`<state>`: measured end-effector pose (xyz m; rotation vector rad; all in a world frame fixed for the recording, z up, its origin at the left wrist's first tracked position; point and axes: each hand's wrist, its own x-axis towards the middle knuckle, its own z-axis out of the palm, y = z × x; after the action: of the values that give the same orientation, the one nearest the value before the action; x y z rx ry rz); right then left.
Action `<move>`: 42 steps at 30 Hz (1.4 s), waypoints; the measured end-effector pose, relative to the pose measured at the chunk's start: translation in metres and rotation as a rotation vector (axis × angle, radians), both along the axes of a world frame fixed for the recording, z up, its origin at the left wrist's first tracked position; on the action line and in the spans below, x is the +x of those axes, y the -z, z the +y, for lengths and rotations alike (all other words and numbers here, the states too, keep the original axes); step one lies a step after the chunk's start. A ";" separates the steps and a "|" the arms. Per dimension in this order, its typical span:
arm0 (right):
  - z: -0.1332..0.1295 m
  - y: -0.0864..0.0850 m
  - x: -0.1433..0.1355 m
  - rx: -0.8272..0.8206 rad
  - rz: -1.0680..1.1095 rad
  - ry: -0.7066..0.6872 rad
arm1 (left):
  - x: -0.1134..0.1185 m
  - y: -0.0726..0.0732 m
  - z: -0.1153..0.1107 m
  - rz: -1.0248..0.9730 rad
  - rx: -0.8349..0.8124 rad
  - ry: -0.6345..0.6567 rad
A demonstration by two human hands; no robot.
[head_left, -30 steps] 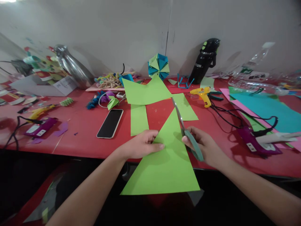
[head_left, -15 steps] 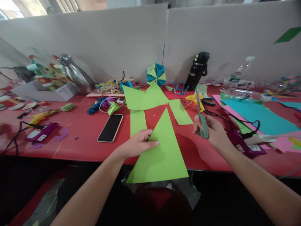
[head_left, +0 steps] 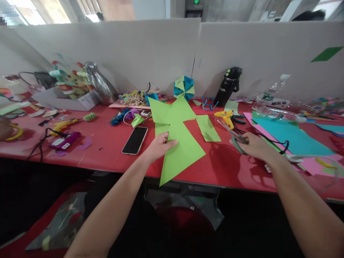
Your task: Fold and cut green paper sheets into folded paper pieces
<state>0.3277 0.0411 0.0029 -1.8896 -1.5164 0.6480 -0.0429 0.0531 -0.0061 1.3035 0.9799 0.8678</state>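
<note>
My left hand (head_left: 160, 146) pinches the left edge of a light green paper triangle (head_left: 182, 152), thumb on top. One corner of the triangle juts out over the front edge of the red table. My right hand (head_left: 252, 145) holds a pair of scissors (head_left: 237, 141), blades pointing away to the upper left, apart from the paper. Beyond the triangle lies another cut green sheet (head_left: 172, 111) with pointed corners. Right of it is a green paper strip (head_left: 208, 128). A yellow glue gun (head_left: 225, 117) lies just past the scissors.
A phone (head_left: 135, 140) lies left of my left hand. At the back stand a blue-green paper ball (head_left: 184, 87), a black bottle (head_left: 228, 86) and a steel flask (head_left: 100, 82). Coloured sheets (head_left: 292, 132) lie at right. Another person's hand (head_left: 5, 129) shows at the far left.
The green triangle has turned and moved away from me, onto the table. My right hand has lowered the scissors from upright to a flatter tilt. The view has shifted slightly.
</note>
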 end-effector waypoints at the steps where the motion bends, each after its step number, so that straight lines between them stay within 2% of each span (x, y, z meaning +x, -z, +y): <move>1: 0.001 0.001 0.001 -0.061 -0.077 0.000 | -0.001 0.001 0.003 0.017 0.013 -0.036; 3: 0.005 0.005 0.002 -0.157 -0.207 -0.003 | -0.003 0.004 0.007 0.061 0.022 -0.129; 6: 0.015 0.010 0.003 -0.200 -0.334 0.028 | -0.005 0.011 0.011 0.032 0.035 -0.216; 11: 0.009 0.001 -0.011 -0.047 -0.352 0.030 | 0.002 0.020 0.010 -0.045 0.098 -0.288; 14: -0.007 -0.001 -0.041 0.069 -0.166 -0.117 | 0.013 0.021 0.005 -0.101 0.134 -0.341; 16: -0.017 0.003 -0.064 0.011 0.250 -0.391 | 0.019 0.022 0.001 -0.102 0.154 -0.345; 17: -0.020 0.006 -0.075 -0.023 0.392 -0.444 | 0.021 0.022 -0.001 -0.092 0.161 -0.334; 18: -0.022 0.009 -0.084 -0.040 0.466 -0.461 | 0.022 0.023 -0.003 -0.084 0.168 -0.330; 21: -0.023 0.013 -0.100 -0.019 0.473 -0.505 | 0.024 0.025 -0.006 -0.051 0.162 -0.348; 24: -0.021 0.013 -0.104 -0.004 0.485 -0.484 | 0.027 0.026 -0.007 0.026 0.177 -0.414; 27: -0.022 0.014 -0.104 0.027 0.527 -0.382 | 0.033 0.022 -0.015 0.160 0.237 -0.425; 31: -0.024 0.017 -0.105 0.089 0.557 -0.273 | 0.040 0.011 -0.033 0.304 0.237 -0.064; 33: -0.024 0.019 -0.106 0.100 0.577 -0.258 | 0.041 0.009 -0.039 0.295 0.217 0.038; 35: -0.024 0.020 -0.107 0.113 0.603 -0.258 | 0.040 0.011 -0.040 0.242 0.204 0.086; 38: -0.025 0.022 -0.108 0.156 0.647 -0.261 | 0.039 0.020 -0.037 0.101 0.214 0.028; 42: -0.024 0.021 -0.102 0.176 0.609 -0.285 | 0.042 0.025 -0.031 -0.057 0.059 -0.289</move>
<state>0.2254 0.0176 -0.0182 -1.1961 -1.3796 1.0641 -0.0012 0.0223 -0.0307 1.1963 1.1213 1.1568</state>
